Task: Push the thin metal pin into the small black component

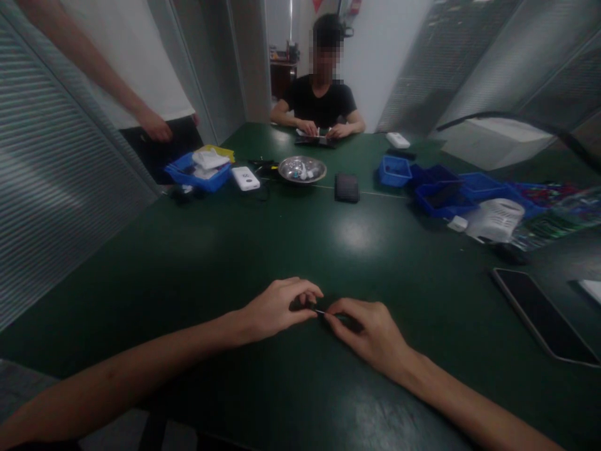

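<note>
Pinching one end of a thin, shiny grey sliver (320,311) between thumb and forefinger, the right hand (375,329) sits over the near part of a dark green, glossy table (225,250). The left hand (277,310) is curled at the sliver's other end, so the thing's right between the two; honestly can't tell if the left is actually gripping it. Off to the right lies a flat black-screened phone (544,316), with a whitish slotted plastic piece (498,219) past it. Further back there's a black square textured item (346,188), a white rectangular block with rounded corners (245,178) and a round shiny metal bowl (300,181) with small white bits inside. At the far end, a seated person in a black top (322,103) has both hands on something flat.
</note>
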`<state>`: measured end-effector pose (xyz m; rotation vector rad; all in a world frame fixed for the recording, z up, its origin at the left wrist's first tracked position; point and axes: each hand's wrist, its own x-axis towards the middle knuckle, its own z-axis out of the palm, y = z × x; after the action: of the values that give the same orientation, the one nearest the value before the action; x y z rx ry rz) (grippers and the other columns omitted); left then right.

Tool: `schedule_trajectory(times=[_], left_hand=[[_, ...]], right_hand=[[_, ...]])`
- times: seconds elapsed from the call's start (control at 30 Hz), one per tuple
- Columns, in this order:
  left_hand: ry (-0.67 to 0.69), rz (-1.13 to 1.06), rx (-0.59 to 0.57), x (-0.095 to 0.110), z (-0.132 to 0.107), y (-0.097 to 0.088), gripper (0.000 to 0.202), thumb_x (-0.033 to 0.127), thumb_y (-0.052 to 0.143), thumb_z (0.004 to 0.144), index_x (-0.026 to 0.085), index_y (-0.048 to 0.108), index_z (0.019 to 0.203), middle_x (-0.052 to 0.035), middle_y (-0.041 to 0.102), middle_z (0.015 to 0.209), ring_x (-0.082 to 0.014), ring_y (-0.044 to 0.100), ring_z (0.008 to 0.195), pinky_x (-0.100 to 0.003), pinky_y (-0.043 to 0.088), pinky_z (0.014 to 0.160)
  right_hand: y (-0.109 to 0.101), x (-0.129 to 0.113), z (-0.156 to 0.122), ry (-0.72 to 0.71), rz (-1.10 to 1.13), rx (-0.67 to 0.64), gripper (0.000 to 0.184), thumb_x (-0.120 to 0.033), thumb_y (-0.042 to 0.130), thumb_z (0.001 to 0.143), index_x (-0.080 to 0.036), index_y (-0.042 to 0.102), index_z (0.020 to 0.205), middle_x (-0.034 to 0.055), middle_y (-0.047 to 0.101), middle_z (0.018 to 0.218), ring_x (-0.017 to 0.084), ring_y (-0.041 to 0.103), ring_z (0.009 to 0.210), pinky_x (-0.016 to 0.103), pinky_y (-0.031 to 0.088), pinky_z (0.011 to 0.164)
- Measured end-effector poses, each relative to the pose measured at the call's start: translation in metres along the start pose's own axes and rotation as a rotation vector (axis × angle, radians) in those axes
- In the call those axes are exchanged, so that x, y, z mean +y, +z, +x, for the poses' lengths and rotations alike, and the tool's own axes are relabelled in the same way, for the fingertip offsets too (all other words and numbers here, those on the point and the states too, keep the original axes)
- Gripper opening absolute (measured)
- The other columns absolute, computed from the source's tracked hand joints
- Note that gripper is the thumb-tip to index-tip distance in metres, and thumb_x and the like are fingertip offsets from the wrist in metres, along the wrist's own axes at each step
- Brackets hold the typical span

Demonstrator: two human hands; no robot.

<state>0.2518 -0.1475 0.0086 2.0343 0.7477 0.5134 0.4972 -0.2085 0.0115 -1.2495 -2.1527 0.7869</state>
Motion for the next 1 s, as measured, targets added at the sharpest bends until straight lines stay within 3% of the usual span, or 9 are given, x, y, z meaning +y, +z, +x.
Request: schedule_trajectory(times=[0.17, 0.5, 1.0], left_hand=[[0.023, 0.001, -0.016, 0.0030, 0.0006, -0.0003, 0.038, 0.022, 0.073, 0.092, 0.023, 0.063, 0.128, -0.0054, 0.062, 0.111, -0.0182, 0.062, 0.101, -0.032, 0.051, 0.089], [0.051, 0.039, -0.047, 0.0037, 0.0007, -0.0024, 0.046, 0.020, 0.072, 0.093, 0.024, 0.057, 0.136, -0.0051, 0.062, 0.110, -0.0197, 0.059, 0.103, -0.033, 0.049, 0.089], [0.060, 0.031, -0.019, -0.0041, -0.0018, 0.0003, 0.043, 0.022, 0.072, 0.094, 0.024, 0.059, 0.135, -0.0056, 0.063, 0.110, -0.0189, 0.061, 0.101, -0.031, 0.050, 0.088]], right_hand=[[-0.0011, 0.0005, 0.0007, 0.019, 0.030, 0.090, 0.014, -0.028, 0.058, 0.102, -0.023, 0.071, 0.101, 0.0013, 0.074, 0.091, 0.015, 0.070, 0.077, 0.025, 0.050, 0.070], [0.0007, -0.0022, 0.0037, -0.031, -0.100, -0.024, 0.014, -0.026, 0.057, 0.101, -0.021, 0.068, 0.095, 0.0016, 0.069, 0.080, 0.014, 0.062, 0.065, 0.025, 0.044, 0.061], [0.0012, -0.0071, 0.0080, -0.022, 0.032, 0.045, 0.016, -0.028, 0.058, 0.101, -0.021, 0.070, 0.093, 0.0002, 0.072, 0.081, 0.013, 0.066, 0.066, 0.023, 0.045, 0.060]])
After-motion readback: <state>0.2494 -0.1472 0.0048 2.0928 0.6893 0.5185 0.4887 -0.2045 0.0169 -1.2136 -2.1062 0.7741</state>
